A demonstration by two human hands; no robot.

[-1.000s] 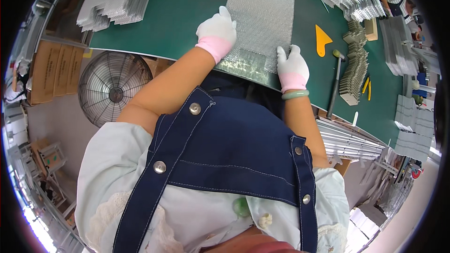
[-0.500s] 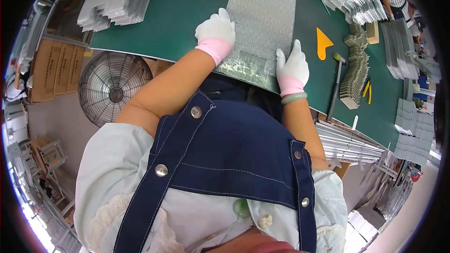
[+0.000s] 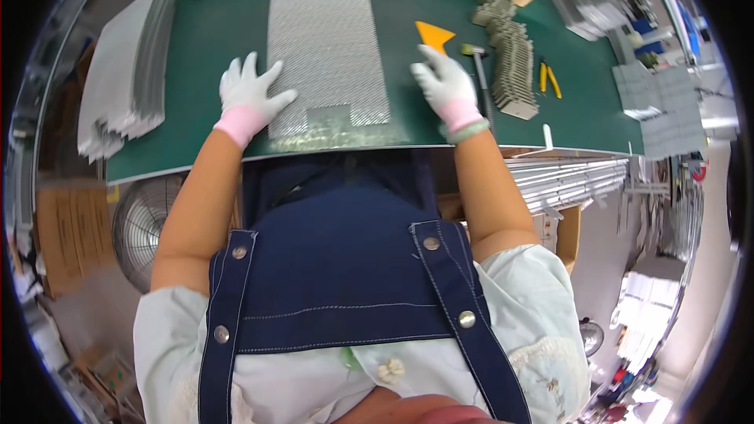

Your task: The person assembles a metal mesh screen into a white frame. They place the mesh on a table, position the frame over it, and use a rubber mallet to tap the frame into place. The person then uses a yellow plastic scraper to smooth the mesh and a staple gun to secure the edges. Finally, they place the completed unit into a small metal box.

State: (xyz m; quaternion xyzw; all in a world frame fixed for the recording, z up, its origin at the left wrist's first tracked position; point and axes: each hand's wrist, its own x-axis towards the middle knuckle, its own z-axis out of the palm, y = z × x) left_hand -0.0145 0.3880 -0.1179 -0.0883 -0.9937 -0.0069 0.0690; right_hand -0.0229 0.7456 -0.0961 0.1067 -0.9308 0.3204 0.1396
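A silver metal mesh sheet [image 3: 326, 47] with a notch in its near edge lies flat on the green worktable [image 3: 208, 31]. My left hand [image 3: 250, 98], in a white glove with a pink cuff, is at the sheet's left edge; its fingers are spread and the thumb reaches over the mesh. To the right of the sheet, my right hand [image 3: 449, 90], gloved alike, has its fingers stretched out beside an orange-yellow flat scraper [image 3: 433, 34]. The fingertips overlap the scraper's near end in view; I cannot tell if they touch it.
A hammer [image 3: 481, 78], a row of stacked beige pieces [image 3: 514, 71] and yellow-handled pliers [image 3: 550, 80] lie right of my right hand. A tall stack of mesh sheets [image 3: 129, 71] stands at the left. Below the table's left edge is a floor fan [image 3: 141, 224].
My view has turned, so the table looks straighter. My right hand has left the sheet's right edge and moved to the scraper. My left hand's fingers have spread at the left edge.
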